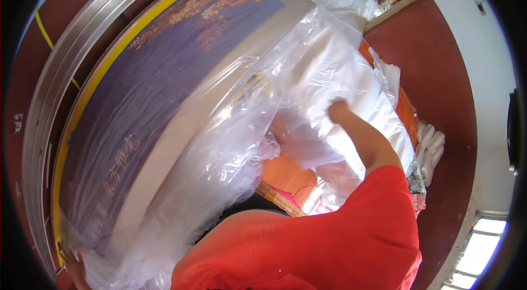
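A large flat, mattress-like piece stands on the left, with a purple-blue face, a flower pattern and a yellow edge. Loose clear plastic sheeting covers its near side and spreads over to the right. At the lower left, my left hand touches the bottom corner of the yellow edge, fingers apart, beside the plastic. My right arm, in a red sleeve, reaches out over the sheeting. My right hand, slightly blurred, is closed in a fist on the plastic.
Silver metal rails run along the wall behind the mattress-like piece. Below the plastic shows an orange-brown slatted surface with a woven edge. More bundled plastic lies by the red-and-white wall. A bright window is at the lower right.
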`<state>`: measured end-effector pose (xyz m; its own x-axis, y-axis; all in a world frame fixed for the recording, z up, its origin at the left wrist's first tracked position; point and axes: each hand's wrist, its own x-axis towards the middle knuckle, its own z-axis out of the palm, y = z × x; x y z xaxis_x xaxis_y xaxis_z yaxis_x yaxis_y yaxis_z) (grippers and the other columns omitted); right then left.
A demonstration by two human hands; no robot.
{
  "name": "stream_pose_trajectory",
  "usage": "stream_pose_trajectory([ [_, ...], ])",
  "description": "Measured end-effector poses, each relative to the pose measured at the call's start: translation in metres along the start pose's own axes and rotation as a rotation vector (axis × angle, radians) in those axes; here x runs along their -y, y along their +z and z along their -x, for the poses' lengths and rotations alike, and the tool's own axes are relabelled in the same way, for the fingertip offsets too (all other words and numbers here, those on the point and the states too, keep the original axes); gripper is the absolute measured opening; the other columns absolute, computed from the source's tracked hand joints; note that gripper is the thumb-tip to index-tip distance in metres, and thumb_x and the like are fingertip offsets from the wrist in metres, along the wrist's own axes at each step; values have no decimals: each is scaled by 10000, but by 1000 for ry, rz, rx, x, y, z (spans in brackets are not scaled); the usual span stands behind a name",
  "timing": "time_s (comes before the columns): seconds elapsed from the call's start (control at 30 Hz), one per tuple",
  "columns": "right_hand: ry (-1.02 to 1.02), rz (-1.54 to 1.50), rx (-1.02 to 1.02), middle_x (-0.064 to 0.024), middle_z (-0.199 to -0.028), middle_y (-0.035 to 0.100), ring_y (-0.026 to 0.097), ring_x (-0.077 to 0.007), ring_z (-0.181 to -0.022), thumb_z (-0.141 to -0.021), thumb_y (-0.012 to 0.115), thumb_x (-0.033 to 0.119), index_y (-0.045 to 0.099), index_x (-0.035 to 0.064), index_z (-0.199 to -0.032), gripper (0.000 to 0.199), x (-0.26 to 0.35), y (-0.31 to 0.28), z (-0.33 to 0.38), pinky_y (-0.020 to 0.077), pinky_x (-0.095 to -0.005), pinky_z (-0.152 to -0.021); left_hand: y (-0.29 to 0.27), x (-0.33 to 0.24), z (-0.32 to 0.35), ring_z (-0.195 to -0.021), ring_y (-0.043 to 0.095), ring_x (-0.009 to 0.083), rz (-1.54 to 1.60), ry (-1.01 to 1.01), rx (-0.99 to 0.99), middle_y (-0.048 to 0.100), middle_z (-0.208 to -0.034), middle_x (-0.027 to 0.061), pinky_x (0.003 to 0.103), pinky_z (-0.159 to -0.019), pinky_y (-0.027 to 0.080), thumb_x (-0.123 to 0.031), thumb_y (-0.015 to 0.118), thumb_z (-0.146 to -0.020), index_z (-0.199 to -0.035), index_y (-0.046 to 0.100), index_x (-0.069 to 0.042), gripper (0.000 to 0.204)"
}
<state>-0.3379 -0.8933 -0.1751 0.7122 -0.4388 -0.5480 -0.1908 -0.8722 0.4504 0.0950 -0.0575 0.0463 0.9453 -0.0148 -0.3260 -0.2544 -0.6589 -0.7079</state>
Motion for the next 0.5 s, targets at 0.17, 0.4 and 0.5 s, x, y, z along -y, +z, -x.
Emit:
stream_pose_trajectory([
  [0.17,-454,-825,-226,-129,-721,574,550,-256,-664,-737,436,203,559,77,-749,177,131,-198,39,424,-361,-611,-210,-111,73,-1180,281,257,1079,690,-345,336,-1244,153,339,-979,200,16,535,-653,-1211,326,-20,596],
  [0.4,-1016,-978,-341,-129,-659,533,513,-313,-572,-711,546,175,483,52,-796,162,128,-369,187,400,-362,-501,-329,-277,189,-797,532,198,1214,1673,624,532,-853,93,291,-691,438,-317,661,-655,-975,497,-22,465],
  [0.5,-1096,-1231,-327,-116,-718,540,534,-269,-670,-639,645,247,523,41,-836,310,104,-358,168,403,-319,-559,-303,-247,170,-618,532,154,972,1852,477,541,-695,67,250,-503,421,-292,627,-696,-789,543,-14,304],
])
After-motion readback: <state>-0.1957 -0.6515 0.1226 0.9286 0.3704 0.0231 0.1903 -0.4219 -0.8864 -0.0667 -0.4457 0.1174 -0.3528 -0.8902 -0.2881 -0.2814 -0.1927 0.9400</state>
